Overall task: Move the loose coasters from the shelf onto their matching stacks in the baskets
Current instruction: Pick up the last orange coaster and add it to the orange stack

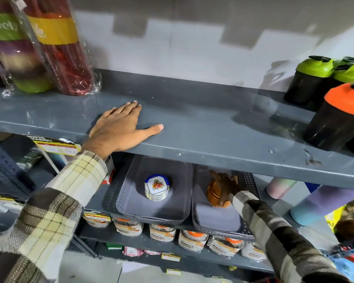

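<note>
My left hand [121, 127] lies flat and open on the grey upper shelf [202, 123], holding nothing. No loose coaster shows on that shelf. Below it, two grey perforated baskets sit side by side. The left basket [131, 205] holds a stack of white floral coasters with a blue rim [156, 187]. In the right basket [217, 221] stands a brown wooden coaster stack [213, 194]. My right hand [226, 185] reaches into that basket, fingers down on the top and side of the brown stack. Whether a coaster is between the fingers is hidden.
Wrapped tumbler packs [55, 48] stand at the upper shelf's left end. Black shaker bottles with green and orange lids [339, 111] crowd its right end. Pastel bottles [319, 203] lie right of the baskets. Jars with orange lids [192, 240] line the shelf underneath.
</note>
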Action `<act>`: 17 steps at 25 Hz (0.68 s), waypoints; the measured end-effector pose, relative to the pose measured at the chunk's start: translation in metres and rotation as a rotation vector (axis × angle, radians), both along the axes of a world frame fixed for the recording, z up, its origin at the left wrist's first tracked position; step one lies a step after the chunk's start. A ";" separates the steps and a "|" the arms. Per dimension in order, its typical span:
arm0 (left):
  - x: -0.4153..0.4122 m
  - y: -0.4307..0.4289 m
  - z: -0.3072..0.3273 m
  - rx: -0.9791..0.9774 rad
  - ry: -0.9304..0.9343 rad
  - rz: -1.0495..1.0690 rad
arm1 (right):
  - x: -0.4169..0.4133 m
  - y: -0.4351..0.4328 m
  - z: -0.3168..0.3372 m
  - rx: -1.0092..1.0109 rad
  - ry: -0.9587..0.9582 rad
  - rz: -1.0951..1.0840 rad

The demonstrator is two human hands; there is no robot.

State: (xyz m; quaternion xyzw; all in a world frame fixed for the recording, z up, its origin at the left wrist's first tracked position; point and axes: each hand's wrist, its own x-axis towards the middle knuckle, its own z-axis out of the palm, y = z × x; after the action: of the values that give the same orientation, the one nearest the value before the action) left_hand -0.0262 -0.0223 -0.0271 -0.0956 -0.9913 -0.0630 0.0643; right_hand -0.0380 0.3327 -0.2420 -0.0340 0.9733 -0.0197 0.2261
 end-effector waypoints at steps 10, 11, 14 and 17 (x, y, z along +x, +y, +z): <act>0.003 0.000 0.002 0.027 -0.005 0.003 | -0.031 -0.143 0.006 -0.429 0.109 0.236; 0.003 0.000 0.002 0.031 -0.002 0.003 | -0.030 -0.156 -0.001 -0.444 0.104 0.250; 0.003 0.000 0.002 0.043 0.022 0.003 | -0.030 -0.180 -0.022 -0.359 0.080 0.303; 0.001 -0.001 0.001 0.053 0.043 0.008 | -0.034 -0.189 -0.036 -0.263 0.023 0.341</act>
State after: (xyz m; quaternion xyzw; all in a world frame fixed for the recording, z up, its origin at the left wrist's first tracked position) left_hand -0.0252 -0.0228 -0.0265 -0.0911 -0.9881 -0.0871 0.0885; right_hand -0.0716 0.1441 -0.2781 -0.2278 0.9449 -0.1076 0.2089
